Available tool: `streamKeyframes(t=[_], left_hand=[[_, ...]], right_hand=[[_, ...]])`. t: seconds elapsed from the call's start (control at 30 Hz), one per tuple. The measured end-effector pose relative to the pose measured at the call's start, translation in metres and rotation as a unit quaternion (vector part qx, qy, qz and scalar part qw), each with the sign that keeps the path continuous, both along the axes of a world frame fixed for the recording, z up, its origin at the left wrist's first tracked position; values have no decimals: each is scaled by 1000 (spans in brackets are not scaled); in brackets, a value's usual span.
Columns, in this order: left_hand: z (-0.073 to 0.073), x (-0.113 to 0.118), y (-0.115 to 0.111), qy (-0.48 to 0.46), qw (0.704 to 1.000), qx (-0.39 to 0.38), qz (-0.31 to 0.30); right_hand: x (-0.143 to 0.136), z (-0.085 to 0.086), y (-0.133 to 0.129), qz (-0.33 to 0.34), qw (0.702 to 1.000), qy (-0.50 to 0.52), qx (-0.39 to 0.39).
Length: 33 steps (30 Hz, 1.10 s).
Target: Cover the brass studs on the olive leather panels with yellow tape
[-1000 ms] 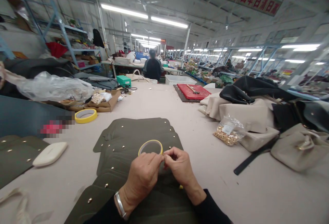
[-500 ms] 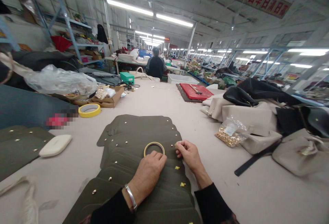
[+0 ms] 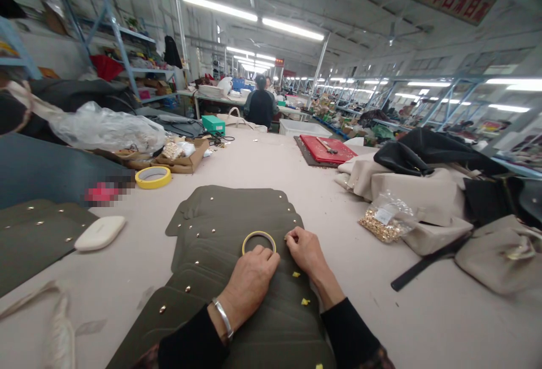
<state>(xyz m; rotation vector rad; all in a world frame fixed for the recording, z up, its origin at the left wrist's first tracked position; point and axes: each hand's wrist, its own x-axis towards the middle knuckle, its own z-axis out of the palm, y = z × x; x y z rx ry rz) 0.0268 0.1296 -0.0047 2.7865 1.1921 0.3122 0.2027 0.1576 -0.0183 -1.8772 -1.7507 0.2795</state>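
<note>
My left hand (image 3: 252, 279), closed, grips a thin roll of yellow tape (image 3: 259, 233) standing on its edge over a stack of olive-green panels (image 3: 241, 205). At the stack's right edge, my right hand (image 3: 307, 253) is pinched at the fingertips. It presses a small piece of yellow tape, mostly hidden by the fingers, where a metal stud sits. Several gold studs dot the overlapping panels, one being a stud (image 3: 188, 289) left of my left hand. Below my right hand, crumpled yellow tape bits (image 3: 305, 302) stick along the same edge.
A thicker yellow tape roll (image 3: 153, 178) and a cream case (image 3: 100, 233) lie left. More studded panels (image 3: 38, 228) are beyond the case. On the right are a bag of gold studs (image 3: 384, 222), beige bags (image 3: 417, 194) and a hammer (image 3: 327, 145) on a red board.
My right fingertips have shifted slightly left onto the stud at the panel edge, now covering it. My left hand keeps hold of the tape roll. The whole view has shifted a little.
</note>
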Motion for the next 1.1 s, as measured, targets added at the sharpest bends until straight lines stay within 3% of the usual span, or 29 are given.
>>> streamKeyframes(t=[0.2, 0.3, 0.4, 0.5, 0.6, 0.73, 0.87, 1.0, 1.1], left_hand=[[2, -1, -1, -9, 1000, 11, 4], [3, -1, -2, -15, 1000, 13, 7], [4, -1, -3, -15, 1000, 9, 7], [4, -2, -2, -14, 1000, 13, 6], [2, -2, 0, -21, 999, 22, 9], [-1, -1, 2, -29, 999, 43, 15], [0, -3, 5, -56, 997, 62, 4], [5, -8, 10, -169, 979, 111, -14], [8, -13, 13, -261, 958, 120, -24]], right_hand=[[0, 1, -3, -25, 999, -29, 5], [9, 0, -8, -57, 997, 25, 33], [17, -1, -13, -1, 995, 52, 90], [15, -1, -17, 96, 987, -42, 123], [6, -1, -15, 113, 983, -121, 83], [-5, 1, -4, 30, 993, -111, -7], [-9, 6, 7, -13, 995, -90, -35], [-4, 12, 8, -23, 997, -60, -49], [2, 16, -3, 20, 996, -40, -71]])
